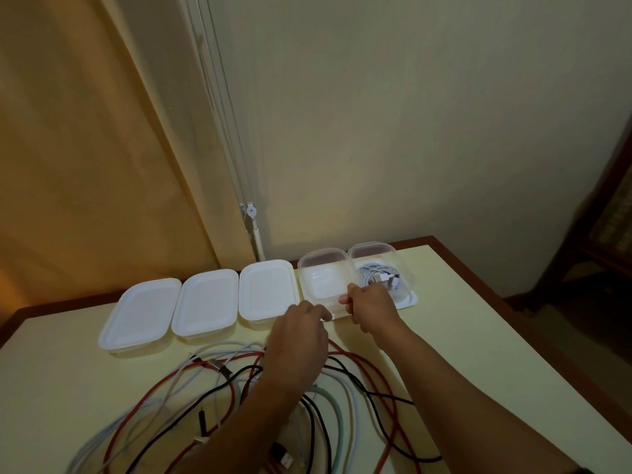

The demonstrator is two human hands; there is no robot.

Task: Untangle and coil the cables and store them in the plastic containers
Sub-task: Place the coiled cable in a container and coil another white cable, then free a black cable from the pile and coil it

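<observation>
A tangle of red, white, black and teal cables (219, 398) lies on the near part of the pale yellow table (461, 336). Five plastic containers stand in a row at the back. The fourth, a clear empty container (323, 280), has no lid on and seems to sit on a white lid. My right hand (369, 304) grips its front right rim, thumb on the edge. My left hand (301, 328) reaches over the tangle, its bent fingers on the container's front left corner. The fifth container (403, 268) holds a coiled white cable (378, 277).
Three containers with white lids on, one (140, 313), another (205, 302) and a third (266, 289), fill the left of the row. A white lid (410, 299) lies under the fifth container. A wall and a curtain rise behind the table. The table's brown edge runs along the right.
</observation>
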